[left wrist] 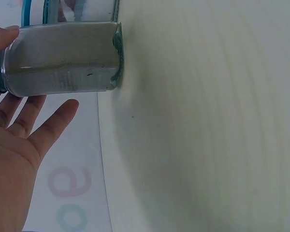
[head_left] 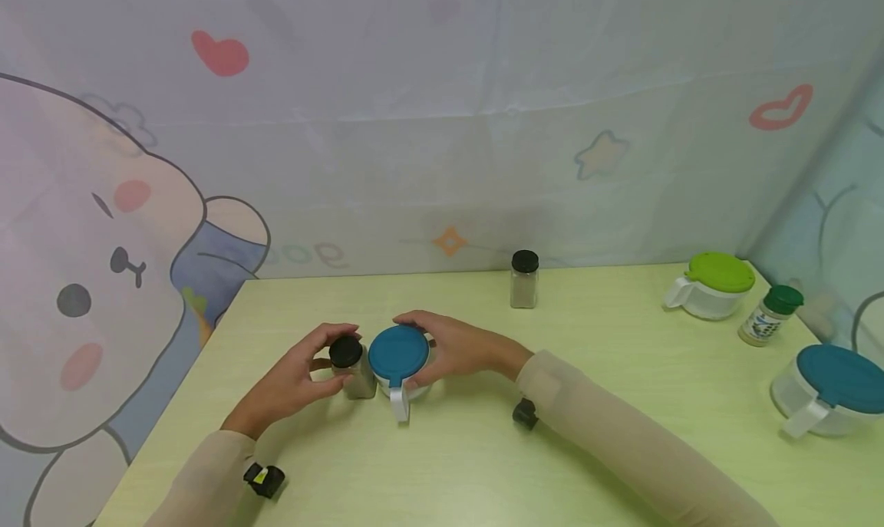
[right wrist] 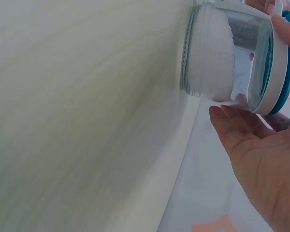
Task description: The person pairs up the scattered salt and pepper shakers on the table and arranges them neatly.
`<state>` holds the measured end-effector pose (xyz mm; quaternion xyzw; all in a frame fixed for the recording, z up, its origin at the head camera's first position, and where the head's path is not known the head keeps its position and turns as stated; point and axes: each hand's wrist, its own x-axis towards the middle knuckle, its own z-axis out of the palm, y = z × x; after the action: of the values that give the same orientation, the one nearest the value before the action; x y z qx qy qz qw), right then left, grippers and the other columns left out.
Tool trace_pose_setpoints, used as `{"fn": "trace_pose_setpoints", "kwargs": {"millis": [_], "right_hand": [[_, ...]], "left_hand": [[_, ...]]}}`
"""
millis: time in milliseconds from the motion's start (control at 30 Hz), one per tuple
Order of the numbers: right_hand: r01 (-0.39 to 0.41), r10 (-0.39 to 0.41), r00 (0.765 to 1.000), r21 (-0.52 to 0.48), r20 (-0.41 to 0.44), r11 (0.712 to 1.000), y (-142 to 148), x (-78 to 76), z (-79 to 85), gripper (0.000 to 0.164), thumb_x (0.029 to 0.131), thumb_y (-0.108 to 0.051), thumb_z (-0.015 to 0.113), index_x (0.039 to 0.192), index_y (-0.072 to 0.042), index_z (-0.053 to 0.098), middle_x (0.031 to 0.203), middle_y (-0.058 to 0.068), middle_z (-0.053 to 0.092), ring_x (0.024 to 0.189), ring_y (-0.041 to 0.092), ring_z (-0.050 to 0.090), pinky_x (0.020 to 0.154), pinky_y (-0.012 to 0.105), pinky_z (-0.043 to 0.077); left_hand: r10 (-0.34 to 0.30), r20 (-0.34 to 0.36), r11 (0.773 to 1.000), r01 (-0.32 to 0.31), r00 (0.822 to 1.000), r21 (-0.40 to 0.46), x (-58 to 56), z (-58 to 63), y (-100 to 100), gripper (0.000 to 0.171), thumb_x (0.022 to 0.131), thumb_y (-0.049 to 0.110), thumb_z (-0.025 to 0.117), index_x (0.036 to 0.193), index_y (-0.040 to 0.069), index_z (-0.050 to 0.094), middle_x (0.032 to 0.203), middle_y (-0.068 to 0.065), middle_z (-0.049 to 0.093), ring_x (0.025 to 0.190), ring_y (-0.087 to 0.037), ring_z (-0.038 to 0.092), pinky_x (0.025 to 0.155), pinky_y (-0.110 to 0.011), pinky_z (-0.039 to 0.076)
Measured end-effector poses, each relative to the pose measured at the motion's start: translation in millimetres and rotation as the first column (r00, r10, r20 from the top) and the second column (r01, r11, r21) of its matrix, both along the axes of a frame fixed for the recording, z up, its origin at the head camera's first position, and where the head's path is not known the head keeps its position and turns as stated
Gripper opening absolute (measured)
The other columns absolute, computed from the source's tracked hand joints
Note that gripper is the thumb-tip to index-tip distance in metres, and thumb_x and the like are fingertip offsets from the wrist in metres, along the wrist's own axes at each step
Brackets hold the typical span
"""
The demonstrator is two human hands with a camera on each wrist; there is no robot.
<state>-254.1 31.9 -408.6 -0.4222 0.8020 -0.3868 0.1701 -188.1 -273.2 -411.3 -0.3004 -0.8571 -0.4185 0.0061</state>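
Left of the table's middle, my left hand [head_left: 293, 377] holds a black-capped glass spice jar [head_left: 361, 383] between thumb and fingers, near its cap. Pale greyish powder fills much of this spice jar [left wrist: 63, 60] in the left wrist view. Right beside it is a round glass seasoning jar [head_left: 398, 352] with a blue lid and a white handle that points to the table's front. My right hand [head_left: 459, 348] grips that jar from its right side, fingers behind and thumb in front. White grains lie inside the seasoning jar [right wrist: 210, 53] in the right wrist view. Both jars stand upright.
Another black-capped spice jar [head_left: 524, 281] stands near the back edge. Along the right side are a green-lidded seasoning jar [head_left: 718, 281], a green-capped shaker bottle [head_left: 766, 320] and a second blue-lidded jar [head_left: 839, 385]. A printed cloth [head_left: 414, 143] hangs behind the table [head_left: 442, 466].
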Motion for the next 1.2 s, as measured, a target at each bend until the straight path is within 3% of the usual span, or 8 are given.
{"fn": "trace_pose_setpoints", "kwargs": {"millis": [167, 433, 733, 967, 1200], "right_hand": [[-0.026, 0.027, 0.999, -0.021, 0.035, 0.999, 4, -1.6, 0.5, 0.099, 0.081, -0.043, 0.085, 0.159, -0.018, 0.03, 0.16, -0.001, 0.038, 0.143, 0.011, 0.04, 0.114, 0.03, 0.041], [-0.027, 0.028, 0.997, -0.023, 0.066, 0.999, 11, -3.4, 1.9, 0.103, 0.08, -0.046, 0.086, 0.16, -0.023, 0.026, 0.16, -0.002, 0.038, 0.144, 0.011, 0.04, 0.117, 0.037, 0.038], [-0.009, 0.011, 0.998, -0.041, 0.064, 0.999, 21, -6.1, 4.5, 0.102, 0.079, -0.044, 0.087, 0.16, -0.025, 0.027, 0.158, -0.009, 0.041, 0.142, 0.008, 0.042, 0.117, 0.038, 0.037], [0.003, 0.0, 0.998, -0.045, 0.07, 0.999, 30, -3.5, 9.5, 0.103, 0.078, -0.045, 0.087, 0.159, -0.026, 0.027, 0.155, -0.012, 0.043, 0.143, 0.011, 0.042, 0.118, 0.036, 0.036], [0.016, -0.012, 0.998, -0.057, 0.064, 0.998, 41, -1.6, 17.6, 0.102, 0.078, -0.043, 0.088, 0.159, -0.027, 0.027, 0.153, -0.013, 0.044, 0.144, 0.016, 0.042, 0.119, 0.037, 0.035]], "left_hand": [[-0.002, -0.011, 1.0, 0.002, 1.0, 0.0, -0.6, 1.8, -2, 0.072, 0.091, 0.011, 0.077, 0.152, 0.026, 0.041, 0.145, -0.001, 0.051, 0.132, -0.012, 0.052, 0.098, -0.042, 0.054], [-0.004, -0.002, 1.0, 0.004, 1.0, -0.008, 1.2, 9.8, -1, 0.076, 0.091, 0.014, 0.078, 0.154, 0.028, 0.038, 0.147, -0.003, 0.052, 0.134, -0.015, 0.051, 0.099, -0.034, 0.054], [-0.009, -0.007, 1.0, 0.009, 1.0, -0.02, -1.1, 21.2, 6, 0.075, 0.092, 0.016, 0.078, 0.154, 0.029, 0.038, 0.145, -0.005, 0.053, 0.132, -0.024, 0.052, 0.101, -0.057, 0.05], [-0.01, 0.011, 0.999, 0.01, 1.0, -0.035, -5.3, 27.7, 13, 0.076, 0.092, 0.021, 0.078, 0.155, 0.031, 0.036, 0.147, -0.001, 0.051, 0.135, -0.024, 0.05, 0.105, -0.068, 0.042], [-0.063, 0.004, 0.998, 0.063, 0.998, -0.014, -11.9, 35.7, 21, 0.077, 0.092, 0.015, 0.077, 0.155, 0.031, 0.036, 0.148, -0.005, 0.05, 0.135, -0.024, 0.05, 0.109, -0.053, 0.045]]}}
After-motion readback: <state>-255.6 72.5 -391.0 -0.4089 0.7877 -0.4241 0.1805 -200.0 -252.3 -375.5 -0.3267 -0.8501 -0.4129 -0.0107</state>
